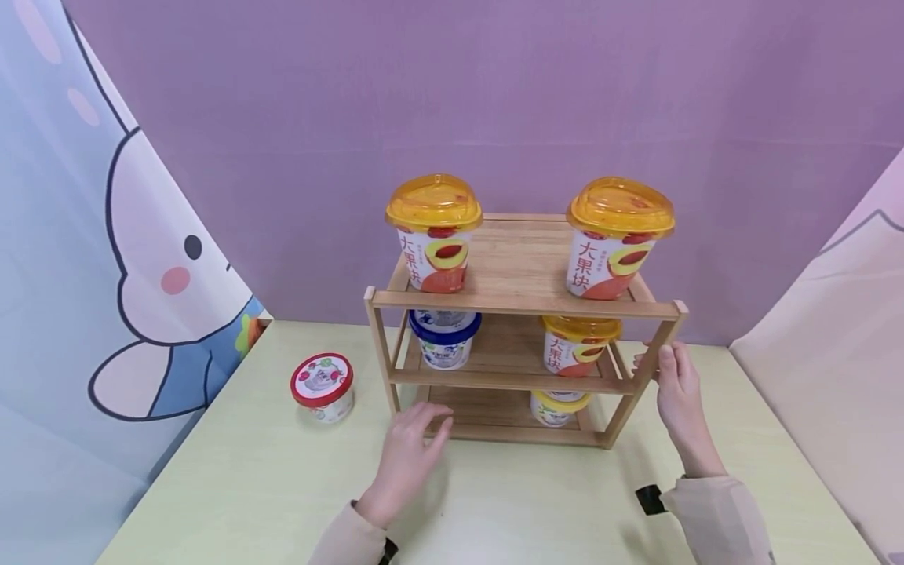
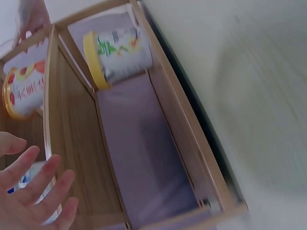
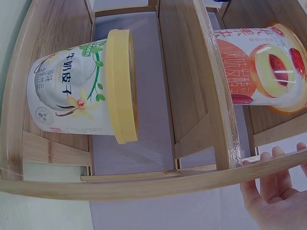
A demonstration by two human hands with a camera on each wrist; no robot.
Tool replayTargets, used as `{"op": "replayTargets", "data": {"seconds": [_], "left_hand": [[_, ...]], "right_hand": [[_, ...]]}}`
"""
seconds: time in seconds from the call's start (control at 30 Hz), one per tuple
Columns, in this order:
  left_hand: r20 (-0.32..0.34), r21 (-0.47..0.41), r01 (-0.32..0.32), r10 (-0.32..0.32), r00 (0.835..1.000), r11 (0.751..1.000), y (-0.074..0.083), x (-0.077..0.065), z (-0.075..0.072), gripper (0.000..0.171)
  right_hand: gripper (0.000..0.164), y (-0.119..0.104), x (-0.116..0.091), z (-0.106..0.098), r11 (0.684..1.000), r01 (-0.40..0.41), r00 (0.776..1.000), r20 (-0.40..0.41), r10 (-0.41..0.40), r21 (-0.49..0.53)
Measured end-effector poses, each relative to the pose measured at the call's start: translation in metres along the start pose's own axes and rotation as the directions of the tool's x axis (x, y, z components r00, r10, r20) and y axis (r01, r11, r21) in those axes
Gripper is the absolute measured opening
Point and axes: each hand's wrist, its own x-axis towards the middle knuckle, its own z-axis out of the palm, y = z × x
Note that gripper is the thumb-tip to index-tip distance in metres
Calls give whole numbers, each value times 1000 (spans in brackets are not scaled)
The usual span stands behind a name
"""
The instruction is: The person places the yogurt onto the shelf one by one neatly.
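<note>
A three-tier wooden rack (image 1: 487, 302) stands on the table. My right hand (image 1: 679, 384) grips its right upright, with the fingers (image 3: 268, 184) behind the wood in the right wrist view. At the lower left of the rack is my left hand (image 1: 413, 447), fingers spread and holding nothing, just in front of the bottom shelf. Two orange-lidded cups with peach pictures, one left (image 1: 434, 235) and one right (image 1: 614, 243), stand on top. The middle shelf bears a blue-lidded tub (image 1: 445, 345) and another orange-lidded cup (image 1: 575, 349). A yellow-lidded tub (image 3: 76, 91) sits on the bottom shelf's right side.
A red-lidded tub (image 1: 322, 388) stands on the pale table (image 1: 247, 486) left of the rack. Behind rises a purple backdrop (image 1: 318, 118). A cartoon-printed curtain (image 1: 169, 314) hangs at the left, and a pale curtain (image 1: 833, 337) at the right.
</note>
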Motion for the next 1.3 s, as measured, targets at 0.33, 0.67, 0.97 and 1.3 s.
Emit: {"op": "replayTargets", "data": {"seconds": [0.33,0.67,0.97,1.3], "left_hand": [[-87,90,-22,30,996,996,-34,-5,-34,13],[-69,210,5,10,998,978,-68,-12,-65,19],[-17,282,45,-42,999,958,-106,-15,-78,21],[73,293,117,-145,987,949,-133,-16,-80,35]], "right_hand": [[19,-1,0,0,1000,3,1000,-6,-3,-11],[25,-1,0,1,1000,-7,1000,-4,7,-14],[22,-1,0,0,1000,3,1000,-1,-3,-22],[20,0,0,0,1000,2,1000,-10,-2,-24]]}}
